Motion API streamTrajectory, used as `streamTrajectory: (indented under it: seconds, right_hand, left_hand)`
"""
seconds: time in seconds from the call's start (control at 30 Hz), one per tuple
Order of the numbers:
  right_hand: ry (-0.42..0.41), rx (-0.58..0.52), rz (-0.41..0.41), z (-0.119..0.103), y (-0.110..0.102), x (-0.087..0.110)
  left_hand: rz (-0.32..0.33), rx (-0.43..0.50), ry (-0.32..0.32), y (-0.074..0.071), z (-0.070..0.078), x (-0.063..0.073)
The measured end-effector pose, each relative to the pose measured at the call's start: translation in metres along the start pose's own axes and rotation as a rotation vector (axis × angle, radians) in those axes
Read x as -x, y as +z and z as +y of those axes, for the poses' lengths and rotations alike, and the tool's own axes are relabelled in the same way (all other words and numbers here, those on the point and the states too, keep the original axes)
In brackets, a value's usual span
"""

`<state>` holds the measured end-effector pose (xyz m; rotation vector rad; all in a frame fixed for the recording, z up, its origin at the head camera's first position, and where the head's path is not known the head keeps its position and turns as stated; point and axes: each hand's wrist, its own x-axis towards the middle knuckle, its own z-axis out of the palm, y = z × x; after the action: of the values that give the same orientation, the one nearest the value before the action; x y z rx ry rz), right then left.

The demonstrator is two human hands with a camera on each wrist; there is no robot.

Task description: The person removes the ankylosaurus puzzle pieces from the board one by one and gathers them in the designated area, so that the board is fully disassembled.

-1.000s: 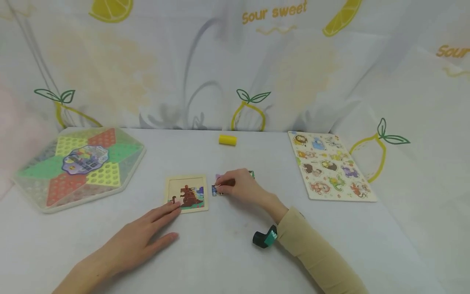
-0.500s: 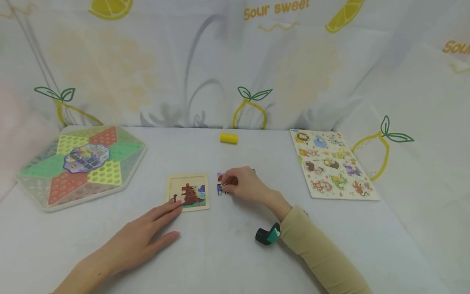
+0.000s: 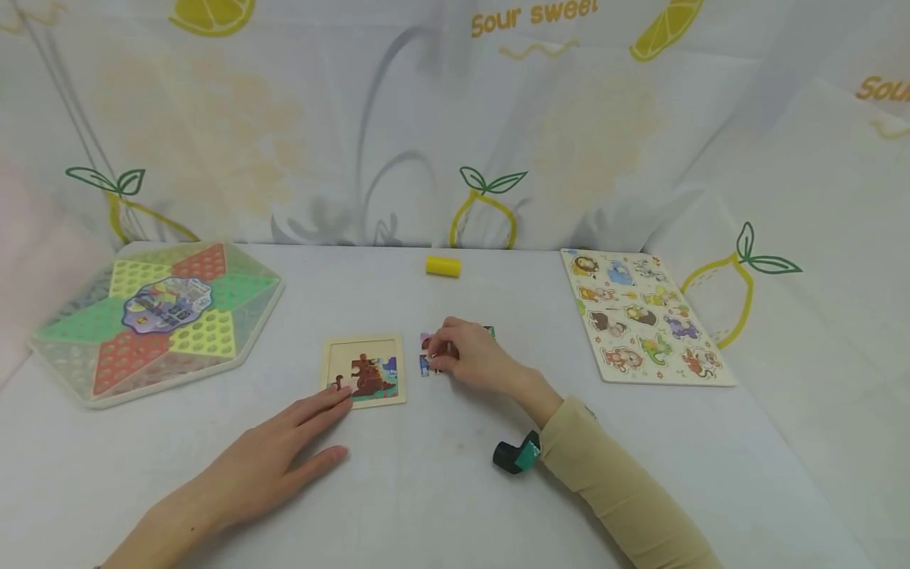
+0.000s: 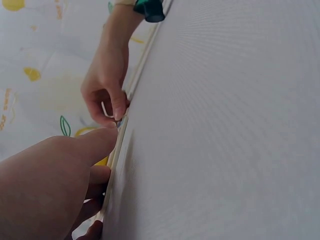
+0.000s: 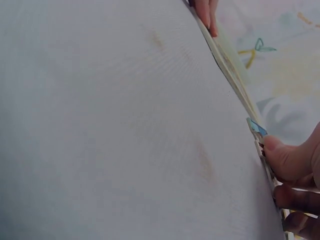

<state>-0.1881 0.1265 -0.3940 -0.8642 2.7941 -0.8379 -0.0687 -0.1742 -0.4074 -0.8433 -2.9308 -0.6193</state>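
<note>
In the head view, a small wooden jigsaw tray (image 3: 364, 339) lies on the table with a partly assembled brown dinosaur picture in it. My left hand (image 3: 284, 444) rests its nearly straight fingers on the tray's lower left corner. To the right of the tray, my right hand (image 3: 472, 356) pinches a jigsaw piece (image 3: 424, 365) between thumb and fingers, low over the table. The right wrist view shows that piece's blue face (image 5: 257, 127) tilted beside the thumb. Other colourful pieces (image 3: 489, 330) lie under and behind the right hand, mostly hidden by it.
A hexagonal Chinese checkers board (image 3: 245, 356) lies at the left. An animal puzzle board (image 3: 647, 320) is at the right. A yellow cylinder (image 3: 443, 267) lies near the back edge. A lemon-print cloth (image 3: 569, 134) hangs behind the table.
Over the second, my right hand has shifted slightly right, away from the tray, with its fingers still at the pieces. My left hand stays on the tray. The whole view has shifted a little.
</note>
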Motion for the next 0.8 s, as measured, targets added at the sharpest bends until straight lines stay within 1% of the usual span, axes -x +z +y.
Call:
streamTrajectory:
  seconds: [0.23,0.47,0.8]
  right_hand:
    - [0.011,0.026,0.001,-0.0011,0.0004,0.0001]
    - [0.016,0.024,0.021,-0.0030,-0.0001,0.0004]
    - [0.041,0.043,0.019,-0.0037,0.0016,0.0004]
  left_hand:
    - [0.018,-0.009,0.015,0.0009,-0.0011,0.0007]
    - [0.006,-0.002,0.008,0.0003,-0.0006,-0.0002]
    - [0.026,-0.005,0.021,0.0018,-0.0007,-0.0004]
